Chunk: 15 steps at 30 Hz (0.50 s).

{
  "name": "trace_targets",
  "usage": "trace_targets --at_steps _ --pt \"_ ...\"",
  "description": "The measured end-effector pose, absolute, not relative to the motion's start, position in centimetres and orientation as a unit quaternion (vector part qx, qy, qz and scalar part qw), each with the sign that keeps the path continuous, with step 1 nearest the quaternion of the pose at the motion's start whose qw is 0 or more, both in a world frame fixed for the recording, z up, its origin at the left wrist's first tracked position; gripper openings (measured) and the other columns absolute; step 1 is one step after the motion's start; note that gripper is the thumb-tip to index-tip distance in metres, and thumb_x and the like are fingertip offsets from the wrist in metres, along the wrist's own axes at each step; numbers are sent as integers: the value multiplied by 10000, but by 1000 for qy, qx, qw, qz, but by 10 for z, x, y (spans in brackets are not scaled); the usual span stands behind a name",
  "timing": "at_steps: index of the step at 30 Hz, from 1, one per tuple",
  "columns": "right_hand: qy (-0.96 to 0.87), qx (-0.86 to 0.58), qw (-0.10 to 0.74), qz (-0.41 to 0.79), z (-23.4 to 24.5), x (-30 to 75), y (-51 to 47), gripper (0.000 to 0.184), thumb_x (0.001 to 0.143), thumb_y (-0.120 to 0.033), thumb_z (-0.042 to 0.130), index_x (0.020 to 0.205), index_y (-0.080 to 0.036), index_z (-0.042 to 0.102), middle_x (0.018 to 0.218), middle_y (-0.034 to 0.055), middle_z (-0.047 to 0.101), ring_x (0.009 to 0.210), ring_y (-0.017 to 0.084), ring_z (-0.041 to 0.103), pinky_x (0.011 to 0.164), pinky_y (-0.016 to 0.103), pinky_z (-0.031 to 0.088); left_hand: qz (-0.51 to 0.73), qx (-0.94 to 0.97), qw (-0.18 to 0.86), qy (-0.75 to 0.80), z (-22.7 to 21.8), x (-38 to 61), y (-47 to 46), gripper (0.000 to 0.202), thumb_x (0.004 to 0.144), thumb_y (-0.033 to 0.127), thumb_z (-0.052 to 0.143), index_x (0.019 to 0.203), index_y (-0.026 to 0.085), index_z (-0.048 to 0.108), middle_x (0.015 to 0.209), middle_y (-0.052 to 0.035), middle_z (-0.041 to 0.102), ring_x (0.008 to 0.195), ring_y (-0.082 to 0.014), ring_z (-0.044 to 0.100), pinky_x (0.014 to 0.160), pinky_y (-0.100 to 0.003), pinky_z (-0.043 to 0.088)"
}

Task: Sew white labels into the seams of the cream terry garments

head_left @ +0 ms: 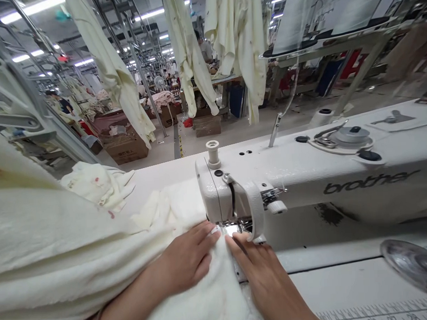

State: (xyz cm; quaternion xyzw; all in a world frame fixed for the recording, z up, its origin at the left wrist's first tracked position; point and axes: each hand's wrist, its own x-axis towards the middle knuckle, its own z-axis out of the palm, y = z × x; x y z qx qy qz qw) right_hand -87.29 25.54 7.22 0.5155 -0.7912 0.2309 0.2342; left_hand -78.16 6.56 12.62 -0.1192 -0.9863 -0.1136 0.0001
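A white Brother sewing machine [340,179] spans the table, its needle head [232,201] at centre. Cream fabric [62,249] is draped from the left across my lap and runs under the presser foot [233,230]. My left hand [189,261] lies flat on the fabric just left of the needle, fingers together and pointing at the foot. My right hand [259,270] presses flat on the fabric's edge right below the foot, fingertips almost touching those of the left hand.
A bundle of cream cloth [98,182] lies at the table's far left edge. A shiny metal object [413,265] juts in at the right. A ruler strip [380,310] runs along the table's front. Cream garments [237,38] hang overhead; cardboard boxes [124,147] stand on the floor beyond.
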Motion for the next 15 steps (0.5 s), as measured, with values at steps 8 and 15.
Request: trace_targets --at_steps 8,15 --pt "-777 533 248 226 70 -873 258 527 798 98 249 1200 -102 524 1167 100 557 1111 211 493 889 351 461 -130 -88 5 -988 126 -786 65 378 913 178 386 1290 162 411 1254 -132 537 1241 -259 466 1030 -439 443" --pt "-767 549 256 214 73 -864 263 493 825 43 268 1246 -82 492 1213 130 537 1144 227 490 882 353 494 -124 -106 45 -986 124 -783 65 432 906 170 397 1337 167 368 1293 -136 520 1235 -252 481 1031 -437 446"
